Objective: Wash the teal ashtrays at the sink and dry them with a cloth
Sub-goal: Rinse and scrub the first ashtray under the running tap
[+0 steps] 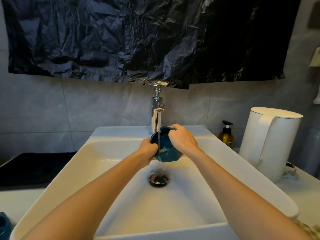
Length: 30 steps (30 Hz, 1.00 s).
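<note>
While under water (159,125), ashtray (167,153) between fingers (175,127)

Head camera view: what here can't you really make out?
All in the head view:
Inside of the teal ashtray: partly hidden by the left hand, the right hand and the running water.
The teal object at bottom left: cut off by the frame edge, unidentifiable.
Label on the amber bottle: too small and dim to read.
The black plastic sheet: hides whatever is behind it.
</note>
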{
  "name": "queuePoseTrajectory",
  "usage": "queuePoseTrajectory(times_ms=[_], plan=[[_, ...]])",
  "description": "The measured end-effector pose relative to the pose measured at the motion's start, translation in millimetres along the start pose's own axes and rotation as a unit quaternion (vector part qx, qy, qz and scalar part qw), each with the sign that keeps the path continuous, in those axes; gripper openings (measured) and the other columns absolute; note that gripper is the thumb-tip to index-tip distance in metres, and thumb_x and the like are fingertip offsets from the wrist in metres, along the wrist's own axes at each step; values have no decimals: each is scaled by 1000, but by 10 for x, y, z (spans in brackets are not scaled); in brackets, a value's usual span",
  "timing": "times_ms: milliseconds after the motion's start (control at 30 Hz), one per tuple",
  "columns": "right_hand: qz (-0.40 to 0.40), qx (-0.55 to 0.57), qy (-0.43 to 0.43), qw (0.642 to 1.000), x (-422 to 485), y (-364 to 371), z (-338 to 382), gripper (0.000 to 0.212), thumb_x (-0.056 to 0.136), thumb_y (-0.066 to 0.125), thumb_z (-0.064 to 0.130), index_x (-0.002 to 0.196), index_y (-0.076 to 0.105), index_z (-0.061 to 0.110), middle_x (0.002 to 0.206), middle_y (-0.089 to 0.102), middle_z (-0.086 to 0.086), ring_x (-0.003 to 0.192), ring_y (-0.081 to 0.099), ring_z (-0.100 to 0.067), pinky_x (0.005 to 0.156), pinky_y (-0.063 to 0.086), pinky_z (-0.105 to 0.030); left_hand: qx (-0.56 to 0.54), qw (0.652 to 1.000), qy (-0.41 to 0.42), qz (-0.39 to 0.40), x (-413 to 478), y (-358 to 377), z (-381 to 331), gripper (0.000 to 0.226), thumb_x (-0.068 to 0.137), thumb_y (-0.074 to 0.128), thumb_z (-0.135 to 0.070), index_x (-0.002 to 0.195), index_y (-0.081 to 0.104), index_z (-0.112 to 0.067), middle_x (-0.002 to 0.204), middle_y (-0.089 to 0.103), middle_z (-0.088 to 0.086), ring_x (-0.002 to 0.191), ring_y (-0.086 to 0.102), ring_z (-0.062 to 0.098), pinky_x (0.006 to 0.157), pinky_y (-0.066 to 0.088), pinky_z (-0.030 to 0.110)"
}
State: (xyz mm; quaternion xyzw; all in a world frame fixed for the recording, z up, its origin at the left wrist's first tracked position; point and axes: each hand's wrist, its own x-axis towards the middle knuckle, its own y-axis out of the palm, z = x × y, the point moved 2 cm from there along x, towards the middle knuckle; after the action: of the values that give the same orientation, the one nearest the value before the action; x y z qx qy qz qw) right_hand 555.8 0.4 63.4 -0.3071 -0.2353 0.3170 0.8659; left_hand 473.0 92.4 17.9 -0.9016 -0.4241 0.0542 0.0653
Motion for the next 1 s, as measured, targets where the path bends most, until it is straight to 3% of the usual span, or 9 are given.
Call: queuePoseTrajectory(times_ms=[133, 267, 367, 433, 533, 633, 833, 933, 1000], plan=[[8, 17, -25, 1000, -31, 42, 38, 30, 90, 39, 24, 116, 53, 30, 109, 61, -4, 95, 55, -25, 79, 48, -36, 102, 990, 72, -68, 14, -79, -53, 19, 97, 49, -13, 112, 59, -5, 102, 63, 12, 90, 59, 25, 76, 50, 31], [41, 3, -34, 999, -47, 45, 41, 29, 90, 38, 23, 112, 56, 28, 109, 61, -7, 97, 55, -27, 76, 46, -35, 297, 937, 135, -123, -4, -164, -105, 28, 95, 53, -32, 92, 66, -7, 84, 65, 10, 74, 61, 25, 65, 50, 32], [38, -12, -30, 999, -56, 44, 40, 29, 90, 38, 22, 112, 56, 28, 109, 61, -7, 96, 55, -28, 73, 42, -33, 350, 915, 160, -116, 10, -147, -106, 30, 97, 48, -30, 100, 66, -6, 94, 68, 14, 80, 63, 27, 73, 55, 36], [8, -4, -8, 1000, -42, 22, 32, 33, 90, 38, 22, 118, 55, 28, 112, 61, -8, 96, 54, -29, 75, 43, -34, 286, 942, 144, -102, 32, -96, -77, 20, 96, 49, -14, 111, 59, -6, 106, 65, 14, 89, 61, 28, 79, 53, 36], [-42, 24, 26, 998, -18, -24, 1, 35, 93, 37, 21, 124, 51, 27, 116, 61, -8, 96, 53, -28, 75, 42, -34, 45, 996, 27, -67, -44, 55, -64, 32, 91, 48, 4, 121, 50, -5, 115, 59, 15, 102, 57, 30, 83, 53, 36], [-75, 53, 27, 995, -36, 1, -13, 31, 95, 36, 20, 123, 47, 26, 111, 62, -6, 94, 54, -26, 72, 40, -33, -160, 984, -80, -1, -106, 126, -75, 27, 94, 43, 5, 118, 47, -7, 112, 57, 16, 98, 59, 33, 79, 56, 45], [10, 108, -27, 994, -37, 120, 11, 38, 87, 42, 5, 122, 44, 20, 107, 58, -4, 99, 54, -25, 84, 49, -38, -31, 998, -41, -42, -28, -129, -68, 27, 95, 55, -20, 118, 55, -7, 98, 63, 10, 81, 65, 25, 59, 58, 31], [17, 159, -9, 987, -9, 186, 3, 34, 87, 41, 1, 116, 43, 19, 102, 56, -4, 99, 54, -24, 85, 49, -39, -131, 985, -91, -62, -23, -150, -87, 27, 95, 55, -23, 116, 55, -6, 102, 64, 14, 90, 64, 29, 70, 56, 37], [-27, 204, 26, 978, 8, 188, -8, 32, 88, 38, 1, 113, 43, 19, 102, 55, -5, 99, 54, -25, 86, 50, -41, -198, 973, -110, -42, -52, -84, -121, 28, 90, 62, -14, 116, 55, -8, 104, 65, 14, 88, 65, 29, 66, 56, 38]])
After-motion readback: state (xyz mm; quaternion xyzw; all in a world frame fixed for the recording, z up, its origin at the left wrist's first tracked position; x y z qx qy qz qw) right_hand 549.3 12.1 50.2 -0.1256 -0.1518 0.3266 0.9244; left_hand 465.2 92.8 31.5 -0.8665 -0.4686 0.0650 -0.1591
